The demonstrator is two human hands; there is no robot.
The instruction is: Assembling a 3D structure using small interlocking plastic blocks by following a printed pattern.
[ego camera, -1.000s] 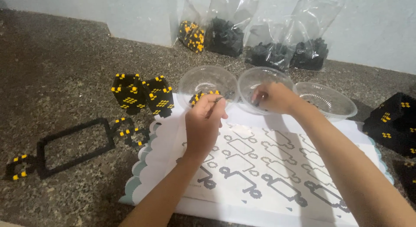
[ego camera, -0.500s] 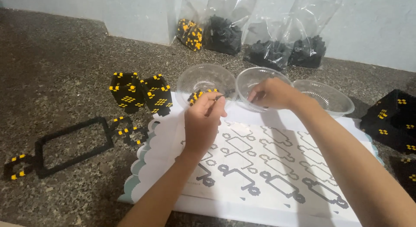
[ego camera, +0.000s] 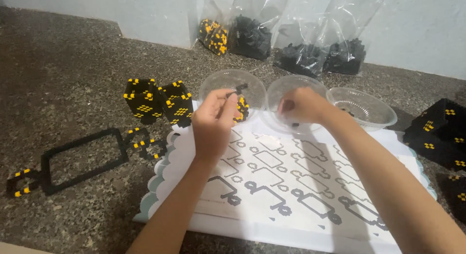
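Observation:
My left hand [ego camera: 213, 122] hovers over the far edge of a white pattern sheet [ego camera: 272, 181] and pinches a small black and yellow bead piece [ego camera: 240, 108]. Just beyond it stands a clear plastic bowl [ego camera: 232, 84] with a few black bits inside. My right hand [ego camera: 302, 106] reaches into the middle clear bowl [ego camera: 286, 91], fingers curled together; what they hold is hidden. A third clear bowl [ego camera: 361, 107] sits to the right.
Two black and yellow bead cubes [ego camera: 158, 101] stand left of the sheet. A flat black frame [ego camera: 77, 159] lies at the near left. Bags of beads [ego camera: 281, 40] lean on the back wall. More black and yellow blocks [ego camera: 439, 132] sit at the right edge.
My left hand has risen slightly with its bead piece toward the left bowl. My right hand stays in the middle bowl.

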